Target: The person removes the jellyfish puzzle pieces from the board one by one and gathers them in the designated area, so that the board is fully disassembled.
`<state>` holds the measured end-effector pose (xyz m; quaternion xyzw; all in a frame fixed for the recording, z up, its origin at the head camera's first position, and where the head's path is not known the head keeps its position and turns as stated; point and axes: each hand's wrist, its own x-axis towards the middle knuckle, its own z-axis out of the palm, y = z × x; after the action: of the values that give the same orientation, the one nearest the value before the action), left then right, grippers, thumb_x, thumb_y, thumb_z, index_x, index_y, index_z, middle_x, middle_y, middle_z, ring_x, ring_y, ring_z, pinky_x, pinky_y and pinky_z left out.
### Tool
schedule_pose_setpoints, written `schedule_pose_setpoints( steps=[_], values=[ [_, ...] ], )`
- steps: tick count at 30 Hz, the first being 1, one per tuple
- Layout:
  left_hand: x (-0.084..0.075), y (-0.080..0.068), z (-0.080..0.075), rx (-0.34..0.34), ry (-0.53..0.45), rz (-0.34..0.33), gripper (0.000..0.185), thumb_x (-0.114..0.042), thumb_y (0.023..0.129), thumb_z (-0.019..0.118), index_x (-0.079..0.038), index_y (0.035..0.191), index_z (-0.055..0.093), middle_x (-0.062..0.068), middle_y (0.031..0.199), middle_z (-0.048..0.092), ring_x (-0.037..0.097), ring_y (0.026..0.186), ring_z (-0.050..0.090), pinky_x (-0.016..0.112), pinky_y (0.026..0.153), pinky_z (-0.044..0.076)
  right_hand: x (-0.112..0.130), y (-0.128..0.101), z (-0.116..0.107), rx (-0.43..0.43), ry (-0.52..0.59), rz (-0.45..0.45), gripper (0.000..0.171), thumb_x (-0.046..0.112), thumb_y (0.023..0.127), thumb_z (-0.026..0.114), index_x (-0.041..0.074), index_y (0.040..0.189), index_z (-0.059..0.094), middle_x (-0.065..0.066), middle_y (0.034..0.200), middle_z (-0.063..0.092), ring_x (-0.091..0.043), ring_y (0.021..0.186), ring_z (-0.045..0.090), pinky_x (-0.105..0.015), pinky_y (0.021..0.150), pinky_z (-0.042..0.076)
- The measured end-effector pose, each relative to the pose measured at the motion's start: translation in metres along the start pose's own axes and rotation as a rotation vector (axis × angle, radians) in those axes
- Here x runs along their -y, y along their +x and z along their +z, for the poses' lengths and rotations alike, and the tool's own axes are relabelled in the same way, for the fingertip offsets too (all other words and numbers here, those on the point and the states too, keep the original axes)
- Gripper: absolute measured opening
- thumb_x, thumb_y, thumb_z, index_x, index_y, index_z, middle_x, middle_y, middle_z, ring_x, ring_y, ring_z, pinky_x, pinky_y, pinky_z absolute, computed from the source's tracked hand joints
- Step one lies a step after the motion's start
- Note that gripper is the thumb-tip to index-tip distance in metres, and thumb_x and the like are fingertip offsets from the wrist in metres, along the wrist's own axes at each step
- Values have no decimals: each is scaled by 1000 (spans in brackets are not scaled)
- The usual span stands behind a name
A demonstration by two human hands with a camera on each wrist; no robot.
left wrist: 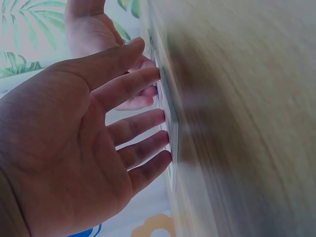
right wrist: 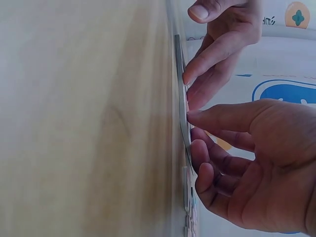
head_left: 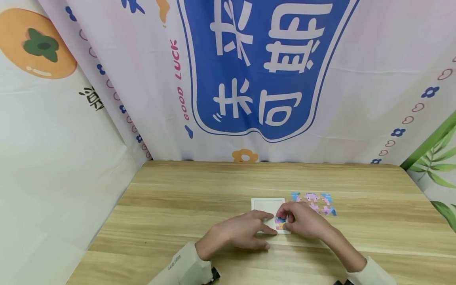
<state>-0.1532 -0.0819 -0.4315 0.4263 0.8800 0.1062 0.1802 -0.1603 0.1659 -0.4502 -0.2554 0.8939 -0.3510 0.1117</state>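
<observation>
On the pale wooden table, the right hand pinched a small colourful puzzle piece over the white square tray's near right corner; the left hand, fingers straight, steadied the tray just left of it.

Cream sleeves, small dark cuff lettering

Two hands, left and right. One white puzzle tray. One wooden table. Loose puzzle pieces in one cluster, number unclear; one piece in tray.
</observation>
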Motion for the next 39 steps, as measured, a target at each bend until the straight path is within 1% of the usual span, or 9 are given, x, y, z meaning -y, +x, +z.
schedule_pose_setpoints(
  steps=[5,15,23,28,32,35,39],
  values=[
    [1,1,1,-8,9,12,42,-40,103,74,-31,144,70,5,169,47,20,157,43,35,128,40,-1,0,1,-2,6,3,21,-1,87,82,11,102,75,8,84,65,-4,71,52,-20,65,47],
    [0,0,2,1,-34,-12,43,-40,103,74,-32,144,70,3,170,45,20,159,40,38,128,40,-2,1,1,4,18,-7,21,-3,87,81,10,103,74,7,83,64,-4,70,51,-20,63,48],
    [2,1,3,-10,-26,1,42,-39,103,74,-30,143,71,5,169,46,22,158,42,39,129,40,-2,-1,1,-17,19,8,23,-1,87,84,7,107,75,6,83,64,-4,72,53,-20,64,48],
    [1,2,3,-3,-36,-8,42,-40,103,74,-31,144,70,5,170,45,22,159,41,39,129,39,0,-2,1,-26,7,13,26,0,86,84,4,111,75,6,84,64,-4,73,51,-21,64,47],
    [1,2,2,-5,-27,-10,43,-41,102,74,-31,144,70,4,170,45,21,159,41,38,129,39,0,-2,0,-29,4,24,27,-1,86,83,5,112,76,6,82,62,-5,73,52,-21,65,47],
    [1,2,2,-5,-26,-9,43,-41,102,74,-31,144,70,4,170,45,21,159,41,38,129,39,-1,-3,0,-26,19,15,24,-2,89,79,8,110,76,6,84,64,-4,74,54,-21,66,49],
    [0,1,2,-1,-33,-12,42,-41,103,73,-31,144,70,4,170,45,21,159,40,38,129,39,-3,-4,-1,-18,56,2,17,0,96,72,10,110,74,5,87,68,-3,73,55,-21,65,50]
  ],
)
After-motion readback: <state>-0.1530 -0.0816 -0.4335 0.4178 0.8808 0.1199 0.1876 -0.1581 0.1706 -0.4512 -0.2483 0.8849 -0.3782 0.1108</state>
